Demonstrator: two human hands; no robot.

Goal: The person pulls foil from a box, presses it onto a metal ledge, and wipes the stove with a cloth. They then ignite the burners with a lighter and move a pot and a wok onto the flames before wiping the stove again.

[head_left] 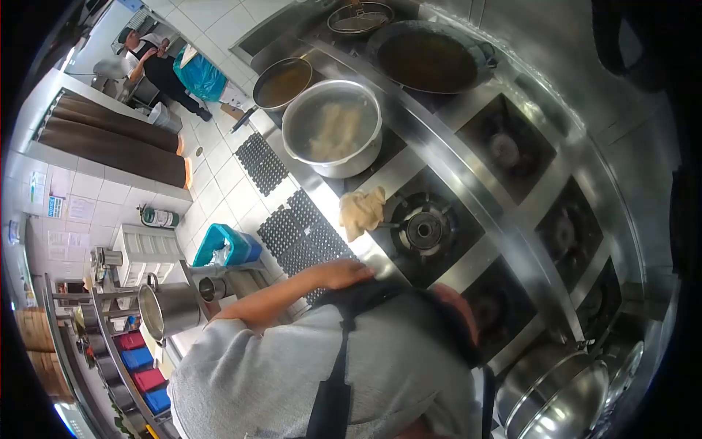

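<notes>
At the front edge of the stove (376, 257), my left hand (347, 274) is beside my dark apron (380, 294). Its fingers are too small and partly hidden to tell their grip. A reddish, blurred part of what looks like my right hand (459, 311) shows past the apron's other side, fingers not distinguishable. A crumpled tan cloth (362, 210) lies on the stove edge just beyond my left hand, beside an unlit-looking burner (424, 230). Farther along, a large aluminium pot (331, 167) holds cloudy liquid with pale pieces in it.
A frying pan (281, 84) with its handle out over the edge and a wide dark pan (428, 58) hold brown liquid. Steel bowls (556, 388) sit at lower right. Rubber mats (300, 234) and a blue bin (223, 247) are on the floor. A co-worker (164, 69) stands far off.
</notes>
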